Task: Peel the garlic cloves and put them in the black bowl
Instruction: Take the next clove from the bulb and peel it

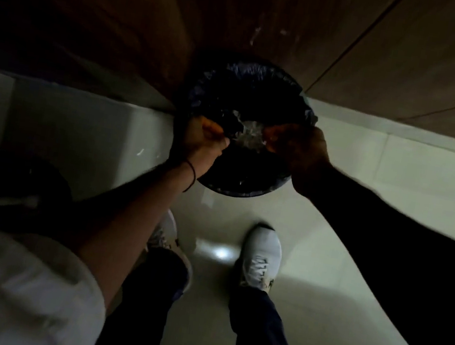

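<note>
A single head-worn wide-angle camera looks almost straight down, close over the left hand (204, 142) and right hand (298, 150) at centre; bin (247, 192) beneath, shoes (261, 255) lower centre.

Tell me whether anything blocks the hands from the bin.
Nothing visible does. The left hand and right hand are directly over the open bin, with only pale scraps inside it. What they hold, if anything, is too dark to tell.

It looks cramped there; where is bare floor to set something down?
Bare pale tiled floor lies right of the round black-lined bin, below the wooden wall, and between the white shoes. Crowded: left hand and right hand over the bin's mouth.
</note>
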